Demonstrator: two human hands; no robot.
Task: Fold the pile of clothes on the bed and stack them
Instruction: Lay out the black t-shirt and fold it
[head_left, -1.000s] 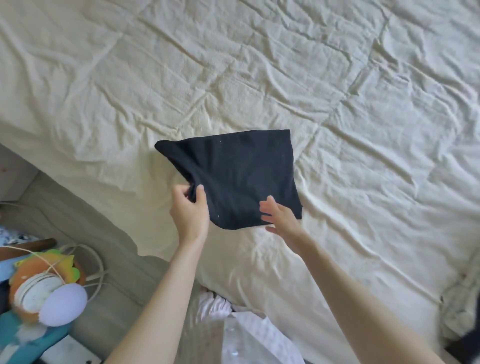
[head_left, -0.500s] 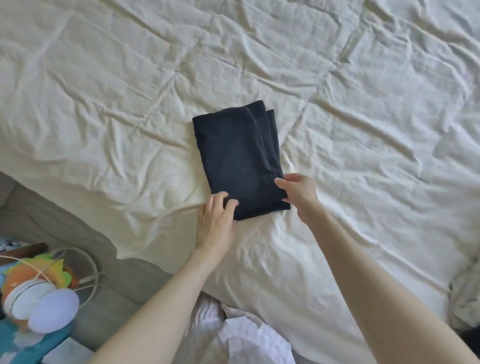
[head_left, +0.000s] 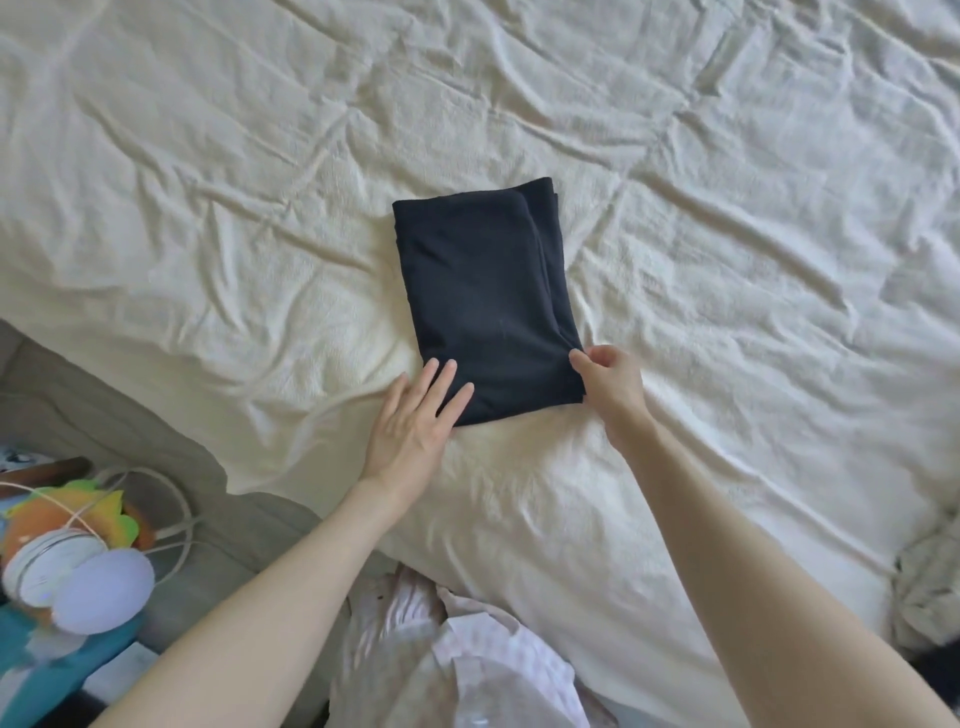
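Flat on the bed (head_left: 675, 260), on its crinkled cream sheet: a dark navy garment (head_left: 483, 306), soft knit, folded into a neat rectangle with layered edges along the right side. Left hand (head_left: 415, 421), fingers straight, pressing the near left corner. Right hand (head_left: 610, 384), pinching the near right corner.

Bed (head_left: 208, 234) w/ folded black garment (head_left: 483, 301)

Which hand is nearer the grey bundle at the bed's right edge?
Right. The right hand is at the black cloth's near right corner; the left hand lies at its near left corner, farther from the grey bundle.
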